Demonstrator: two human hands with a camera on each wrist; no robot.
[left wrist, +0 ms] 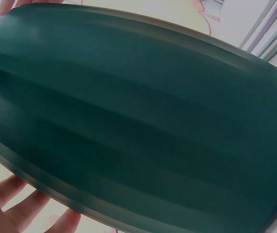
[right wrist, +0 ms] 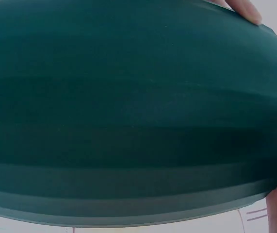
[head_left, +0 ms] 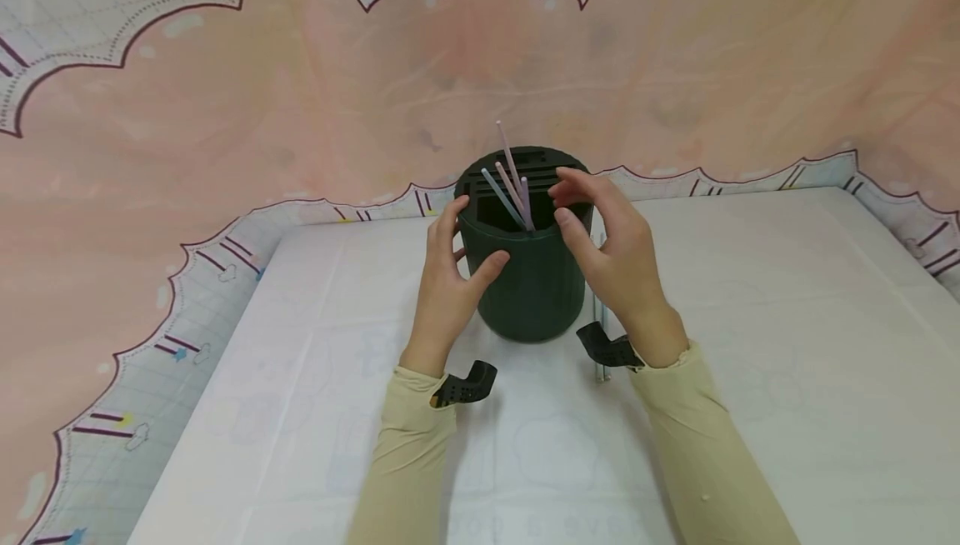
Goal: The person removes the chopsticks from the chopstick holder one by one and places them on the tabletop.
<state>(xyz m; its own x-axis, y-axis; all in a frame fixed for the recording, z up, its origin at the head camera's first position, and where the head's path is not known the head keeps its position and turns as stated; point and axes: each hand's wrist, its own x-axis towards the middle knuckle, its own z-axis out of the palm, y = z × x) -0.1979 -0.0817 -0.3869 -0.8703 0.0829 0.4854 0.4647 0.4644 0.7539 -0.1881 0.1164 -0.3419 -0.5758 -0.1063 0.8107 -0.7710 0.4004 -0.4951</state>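
Observation:
A dark green pen holder [head_left: 531, 287] with a slotted top stands on the white table, and its ribbed wall [left wrist: 143, 116] fills much of both wrist views. Several thin pastel straws [head_left: 502, 195], pink, blue and purple, lean in its front compartment. My left hand [head_left: 452, 266] grips the holder's left side, thumb on the front and fingers round the far side. At the right rim is my right hand [head_left: 618, 253], fingers loosely bent over the opening. I see no straw between its fingers. Whether its thumb touches the rim I cannot tell.
More pale straws [head_left: 602, 372] lie on the table right of the holder, partly hidden by my right hand and its black wrist mount [head_left: 606, 347]. The white tabletop [head_left: 337, 412] spreads around. Behind it hangs a peach-coloured patterned cloth [head_left: 360, 103].

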